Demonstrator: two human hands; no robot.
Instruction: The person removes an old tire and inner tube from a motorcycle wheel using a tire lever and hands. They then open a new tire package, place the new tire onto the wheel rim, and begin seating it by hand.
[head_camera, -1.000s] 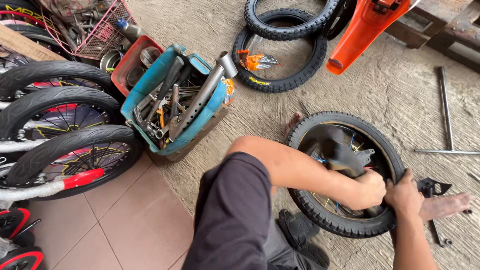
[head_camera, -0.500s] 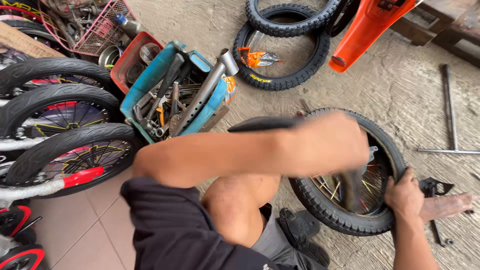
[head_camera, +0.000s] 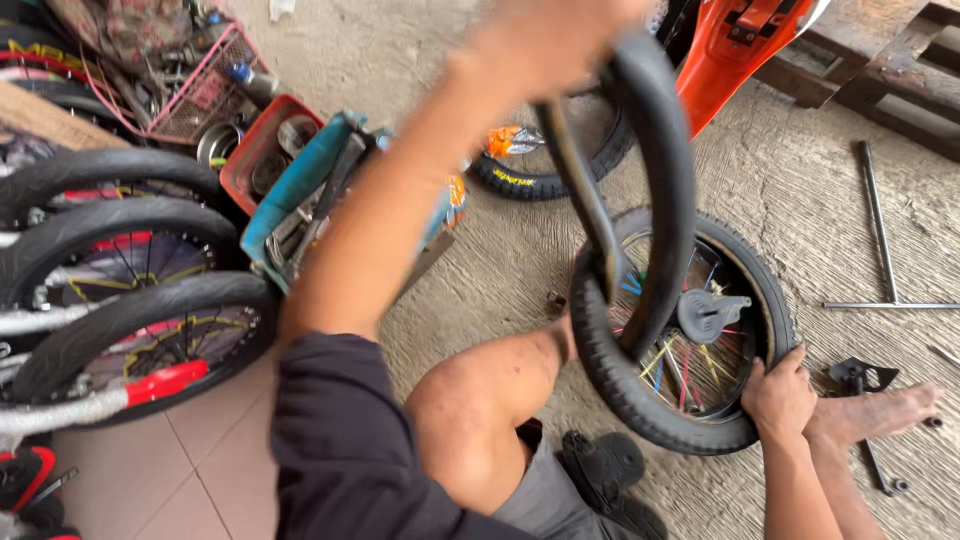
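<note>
Left hand, top centre: clamped on inner tube | soft, limp, light; grip mid-loop | right hand, lower right: clasping wheel tyre, stiff.

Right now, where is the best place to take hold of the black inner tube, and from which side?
Probably the inner tube just above the wheel, from the right: there it hangs as a free loop, while the left hand holds its top.

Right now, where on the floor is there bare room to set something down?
Bare concrete lies between the wheel and the T-shaped wrench, and behind the tool crate at top centre. The tiles beside the knee are free. The left side is crowded with bicycle wheels.
</note>
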